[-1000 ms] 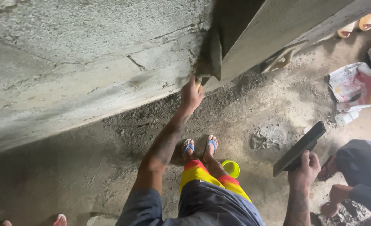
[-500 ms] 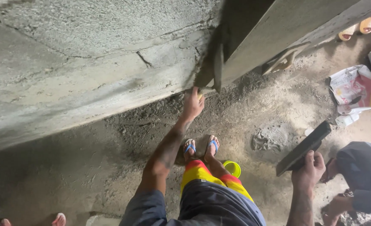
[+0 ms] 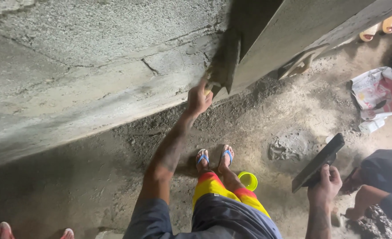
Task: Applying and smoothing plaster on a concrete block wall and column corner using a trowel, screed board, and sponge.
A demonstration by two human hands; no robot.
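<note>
My left hand [image 3: 199,99] is raised against the grey plastered wall [image 3: 85,71] and grips the handle of a trowel [image 3: 224,59]. The trowel's dark blade lies flat on the wall at its corner edge. My right hand [image 3: 324,186] hangs low at the right and holds a dark flat board [image 3: 318,162], tilted, with nothing visible on it. Below me are my feet in blue sandals [image 3: 214,157] and my yellow and red shorts.
A small yellow cup [image 3: 247,180] stands on the sandy floor by my right foot. A lump of mortar [image 3: 284,150] lies further right. Another person crouches at the lower right [image 3: 382,186]. A crumpled bag [image 3: 379,95] lies at the right; someone's toes show at the bottom left.
My left hand has risen along the wall, bringing the trowel blade up to the corner edge. My right hand with the board has stayed low and nearly still.
</note>
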